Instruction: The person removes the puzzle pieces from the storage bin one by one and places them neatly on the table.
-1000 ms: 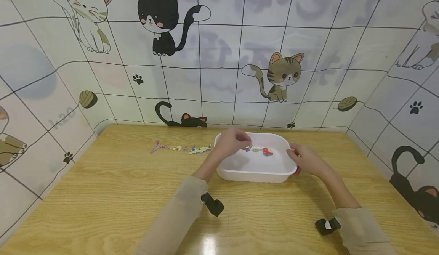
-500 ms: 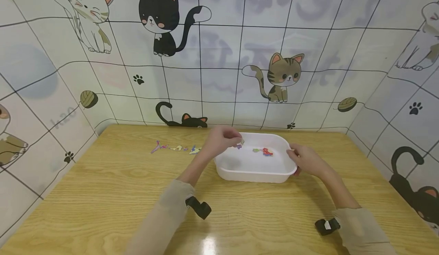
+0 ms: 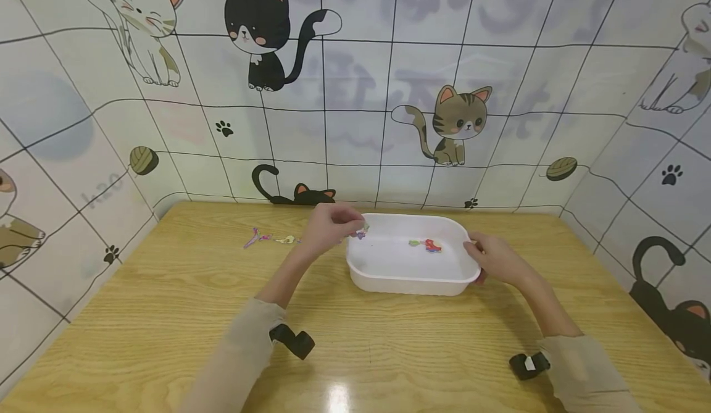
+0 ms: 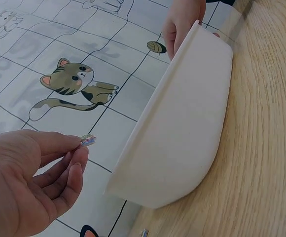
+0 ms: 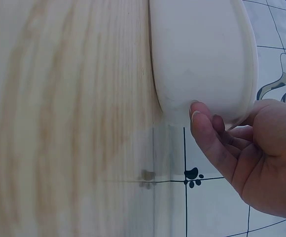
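Note:
My left hand is over the left end of the white plastic basin. Between thumb and fingertips it pinches a small flat colourful cutout, shiny and seen nearly edge-on in the left wrist view. At the basin's right end my right hand grips the rim, fingers curled against the outer wall. Inside the basin lie a green cutout and a red one.
On the wooden table, left of the basin, lie a pink-purple cutout and a yellowish cutout in a row. My left hand hides part of that row. A cat-printed sheet stands behind the table.
My left hand has moved left across the basin, carrying the pinched cutout from near the green one to the left rim. My right hand stays on the basin.

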Action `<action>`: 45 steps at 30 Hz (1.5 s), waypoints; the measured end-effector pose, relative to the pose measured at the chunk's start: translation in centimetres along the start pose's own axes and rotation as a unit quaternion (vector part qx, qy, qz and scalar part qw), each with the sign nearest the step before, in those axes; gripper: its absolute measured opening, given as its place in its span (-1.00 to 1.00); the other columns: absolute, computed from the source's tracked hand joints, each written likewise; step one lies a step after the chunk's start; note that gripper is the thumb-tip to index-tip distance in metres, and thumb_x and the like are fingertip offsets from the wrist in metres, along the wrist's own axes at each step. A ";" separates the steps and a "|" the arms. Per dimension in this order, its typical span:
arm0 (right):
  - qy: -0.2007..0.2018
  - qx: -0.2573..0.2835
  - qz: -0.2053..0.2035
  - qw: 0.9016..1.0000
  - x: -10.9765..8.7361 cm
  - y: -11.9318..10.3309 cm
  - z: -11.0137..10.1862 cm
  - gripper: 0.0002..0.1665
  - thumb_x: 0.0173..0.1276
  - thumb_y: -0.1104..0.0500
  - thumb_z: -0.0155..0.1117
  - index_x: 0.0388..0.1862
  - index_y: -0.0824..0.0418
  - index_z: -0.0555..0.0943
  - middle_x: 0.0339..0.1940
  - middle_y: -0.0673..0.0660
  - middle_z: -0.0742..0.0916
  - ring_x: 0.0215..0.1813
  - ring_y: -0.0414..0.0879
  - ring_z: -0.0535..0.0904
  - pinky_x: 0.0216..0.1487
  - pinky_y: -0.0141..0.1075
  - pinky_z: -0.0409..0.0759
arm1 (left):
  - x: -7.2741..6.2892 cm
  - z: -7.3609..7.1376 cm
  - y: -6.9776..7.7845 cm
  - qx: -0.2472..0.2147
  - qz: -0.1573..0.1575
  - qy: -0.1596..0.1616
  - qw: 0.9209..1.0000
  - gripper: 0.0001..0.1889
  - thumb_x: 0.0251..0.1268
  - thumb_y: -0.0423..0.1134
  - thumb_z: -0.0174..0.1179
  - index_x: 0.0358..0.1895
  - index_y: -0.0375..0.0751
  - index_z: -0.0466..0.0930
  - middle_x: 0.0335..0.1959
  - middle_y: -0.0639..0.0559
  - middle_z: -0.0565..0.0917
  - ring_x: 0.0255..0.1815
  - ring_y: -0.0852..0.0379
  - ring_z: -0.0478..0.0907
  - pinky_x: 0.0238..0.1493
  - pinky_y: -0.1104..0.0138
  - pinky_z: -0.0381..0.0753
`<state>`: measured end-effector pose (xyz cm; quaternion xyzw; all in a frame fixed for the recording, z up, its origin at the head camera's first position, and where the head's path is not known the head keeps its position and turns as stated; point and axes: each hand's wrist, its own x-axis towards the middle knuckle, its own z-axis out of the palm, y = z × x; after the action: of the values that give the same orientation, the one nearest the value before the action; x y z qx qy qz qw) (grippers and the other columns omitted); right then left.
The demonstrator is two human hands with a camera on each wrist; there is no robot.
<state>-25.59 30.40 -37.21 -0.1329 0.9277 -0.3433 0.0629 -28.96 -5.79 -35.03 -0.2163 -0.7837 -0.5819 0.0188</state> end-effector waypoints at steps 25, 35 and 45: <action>-0.002 0.004 0.000 1.000 0.0 0.0 0.0 -0.54 0.62 0.28 -0.04 0.31 0.60 0.30 -0.30 0.29 0.69 -0.56 0.01 0.66 -0.47 -0.09 0.70 | -2.9 -3.6 -3.8 0.051 -0.075 0.009 0.996 -0.92 0.25 -0.39 0.36 -0.26 -0.35 0.74 -0.43 -0.06 0.74 -0.42 0.13 0.64 -0.27 0.26 0.68; -0.002 0.004 0.001 1.000 0.0 -0.1 0.0 -0.56 0.61 0.28 -0.05 0.29 0.60 0.30 -0.30 0.31 0.68 -0.57 0.01 0.66 -0.47 -0.09 0.70 | -3.3 -3.4 -5.1 0.102 -0.130 0.005 0.986 -0.95 0.19 -0.36 0.39 -0.32 -0.26 0.75 -0.42 0.03 0.73 -0.41 0.15 0.62 -0.41 0.32 0.60; 0.000 0.008 -0.001 1.000 0.0 0.0 0.0 -0.57 0.61 0.29 -0.05 0.28 0.60 0.31 -0.32 0.30 0.69 -0.59 0.03 0.65 -0.49 -0.08 0.69 | -3.1 -3.0 -5.7 0.120 -0.139 0.009 0.983 -0.97 0.17 -0.40 0.39 -0.36 -0.30 0.73 -0.48 0.02 0.73 -0.47 0.17 0.66 -0.51 0.40 0.51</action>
<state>-25.62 30.35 -37.20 -0.1338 0.9246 -0.3508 0.0639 -28.84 -10.85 -40.10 -0.0958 -0.8703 -0.4823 -0.0291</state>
